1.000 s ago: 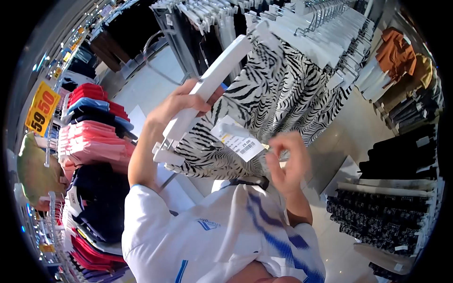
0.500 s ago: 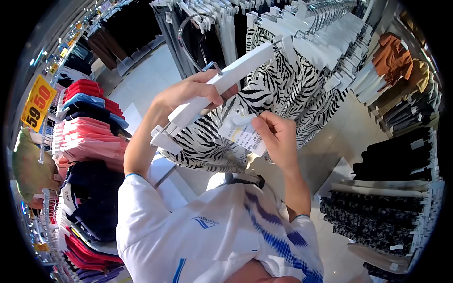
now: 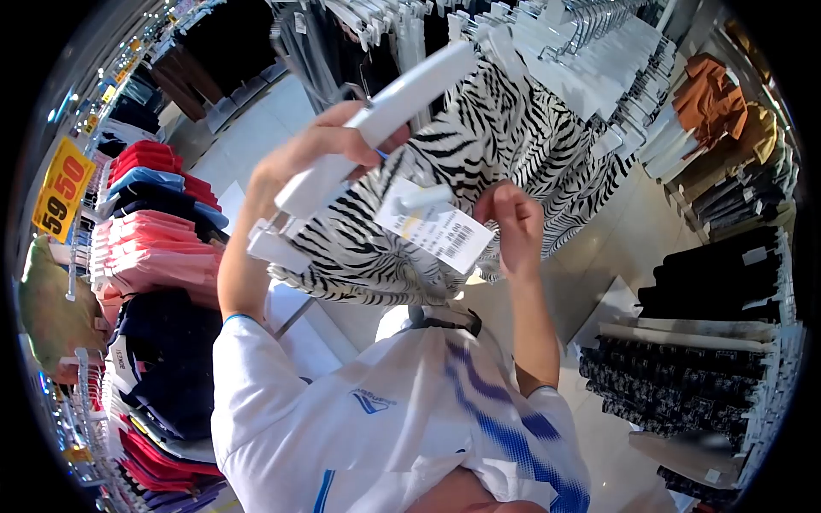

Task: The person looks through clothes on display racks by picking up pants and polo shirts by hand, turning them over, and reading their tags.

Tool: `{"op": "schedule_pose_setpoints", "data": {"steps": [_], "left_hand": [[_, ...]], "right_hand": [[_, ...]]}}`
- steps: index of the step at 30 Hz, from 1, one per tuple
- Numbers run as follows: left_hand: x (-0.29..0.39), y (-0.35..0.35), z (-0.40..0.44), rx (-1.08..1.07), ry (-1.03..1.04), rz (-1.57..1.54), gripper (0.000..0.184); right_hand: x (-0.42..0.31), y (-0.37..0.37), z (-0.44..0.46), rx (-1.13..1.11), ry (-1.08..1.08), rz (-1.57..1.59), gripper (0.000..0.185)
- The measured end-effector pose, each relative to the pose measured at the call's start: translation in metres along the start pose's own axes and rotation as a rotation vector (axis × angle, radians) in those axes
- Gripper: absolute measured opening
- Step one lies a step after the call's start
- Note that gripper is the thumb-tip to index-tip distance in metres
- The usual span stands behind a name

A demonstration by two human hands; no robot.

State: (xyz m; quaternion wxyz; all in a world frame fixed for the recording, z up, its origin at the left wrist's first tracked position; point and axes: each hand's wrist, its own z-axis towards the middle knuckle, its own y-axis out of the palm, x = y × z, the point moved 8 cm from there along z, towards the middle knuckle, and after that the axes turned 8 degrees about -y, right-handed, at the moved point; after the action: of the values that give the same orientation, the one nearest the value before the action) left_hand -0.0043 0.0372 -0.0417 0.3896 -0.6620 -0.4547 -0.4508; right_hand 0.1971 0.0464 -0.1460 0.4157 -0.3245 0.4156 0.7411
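Observation:
My left hand (image 3: 329, 145) is wrapped round a white clip hanger (image 3: 410, 94), tilted up to the right. From its clips hangs a black-and-white zebra-print garment (image 3: 445, 154). A white price tag (image 3: 457, 244) with a barcode lies face up against the fabric, a small white plastic piece (image 3: 426, 197) on its upper part. Just right of the tag, my right hand (image 3: 510, 218) is closed, its fingertips at the zebra fabric; what it holds, if anything, is too small to make out.
More zebra-print garments (image 3: 564, 154) hang on a rack behind. Folded pink and red clothes (image 3: 162, 248) and a yellow price sign (image 3: 64, 190) are at the left. Black clothes (image 3: 705, 282) hang at the right, below an orange garment (image 3: 710, 103).
My right hand has let go of the price tag and moved slightly right and up. The tag shows more fully. The hanger and my left hand have shifted a little left.

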Motion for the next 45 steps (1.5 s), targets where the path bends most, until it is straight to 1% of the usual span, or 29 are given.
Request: {"op": "schedule_pose_setpoints", "data": {"steps": [3,4,6,8,10,13,14,15,16,18,20,22,24,25,27,28,29,30,31,32,34,36,37,38,40,41,42,43,45], "left_hand": [[0.007,-0.014,-0.018,0.103,-0.014,-0.044,0.044],[0.002,-0.020,-0.013,0.051,0.058,-0.127,0.046],[-0.003,-0.022,-0.013,0.033,0.010,-0.110,0.047],[-0.004,-0.013,-0.008,-0.058,0.004,-0.034,0.045],[-0.013,-0.011,0.002,-0.036,0.006,0.095,0.042],[-0.010,0.016,0.005,-0.066,0.011,0.155,0.037],[-0.010,0.031,0.009,-0.183,0.019,0.156,0.037],[-0.007,0.043,0.011,-0.200,0.102,0.323,0.041],[-0.012,0.056,0.009,-0.200,0.048,0.371,0.049],[0.001,0.087,0.005,-0.240,0.492,0.722,0.049],[-0.010,0.104,0.009,-0.231,0.454,0.773,0.041],[-0.016,0.115,0.011,-0.233,0.454,0.796,0.043],[-0.010,0.120,0.009,-0.184,0.576,0.770,0.034],[-0.011,0.121,0.010,-0.204,0.537,0.759,0.035],[-0.015,0.126,0.011,-0.167,0.580,0.803,0.037],[-0.016,0.130,0.010,-0.124,0.616,0.850,0.038],[-0.016,0.139,0.007,-0.074,0.663,0.984,0.041],[-0.016,0.149,0.005,-0.073,0.663,0.980,0.041],[-0.014,0.160,0.001,-0.015,0.719,1.080,0.043],[-0.013,0.169,-0.001,0.046,0.775,1.180,0.045],[-0.013,0.172,0.002,0.058,0.790,1.193,0.047],[-0.005,0.162,0.006,-0.010,0.785,0.865,0.047],[-0.005,0.149,0.010,0.009,0.780,0.702,0.043],[-0.011,0.147,0.016,0.003,0.780,0.699,0.043],[-0.024,0.135,0.030,0.148,0.677,0.774,0.043],[-0.029,0.137,0.032,0.104,0.643,0.748,0.044],[-0.032,0.137,0.033,0.101,0.637,0.748,0.044],[-0.033,0.136,0.032,0.117,0.663,0.741,0.040],[-0.031,0.127,0.032,0.146,0.665,0.756,0.028]], "right_hand": [[0.023,-0.031,-0.005,0.078,0.042,0.040,0.030],[0.027,-0.040,-0.005,0.133,0.059,0.053,0.029],[0.017,-0.041,-0.005,0.121,0.027,0.044,0.028],[-0.002,-0.031,-0.003,0.077,-0.005,0.022,0.026],[-0.015,-0.020,-0.001,0.063,0.014,-0.013,0.024],[-0.039,0.000,0.001,0.010,-0.013,-0.149,0.032],[-0.042,0.001,0.003,0.015,-0.016,-0.151,0.032],[-0.041,0.004,0.005,0.012,0.008,-0.150,0.032],[-0.039,0.006,0.007,0.008,0.030,-0.149,0.032],[-0.030,0.003,0.007,0.030,0.001,-0.198,0.031],[-0.019,-0.003,0.007,0.059,-0.026,-0.207,0.027],[-0.015,-0.013,0.007,0.139,-0.036,-0.099,0.017],[0.005,-0.031,0.005,0.161,0.027,0.006,0.014],[0.006,-0.037,0.005,0.164,0.023,0.000,0.014],[0.005,-0.043,0.002,0.191,0.082,0.041,0.012],[-0.001,-0.043,-0.002,0.273,0.031,-0.075,0.011],[0.000,-0.047,-0.001,0.254,0.056,-0.158,0.009],[0.003,-0.051,-0.001,0.232,0.082,-0.240,0.007],[0.014,-0.058,-0.007,0.274,0.118,-0.224,0.007],[0.031,-0.069,-0.015,0.283,0.065,-0.254,0.011],[0.051,-0.077,-0.026,0.340,0.132,-0.048,0.012],[0.066,-0.082,-0.032,0.378,0.252,0.072,0.015],[0.071,-0.083,-0.031,0.383,0.302,0.108,0.018],[0.050,-0.074,-0.021,0.404,0.226,0.039,0.021],[0.047,-0.076,-0.025,0.333,0.144,-0.215,0.030],[0.023,-0.067,-0.027,0.095,-0.096,-0.881,0.034],[0.025,-0.066,-0.025,0.170,0.230,-0.578,0.037],[0.024,-0.066,-0.024,0.122,0.184,-0.585,0.038],[0.024,-0.070,-0.023,0.275,0.280,-0.365,0.033]]}}
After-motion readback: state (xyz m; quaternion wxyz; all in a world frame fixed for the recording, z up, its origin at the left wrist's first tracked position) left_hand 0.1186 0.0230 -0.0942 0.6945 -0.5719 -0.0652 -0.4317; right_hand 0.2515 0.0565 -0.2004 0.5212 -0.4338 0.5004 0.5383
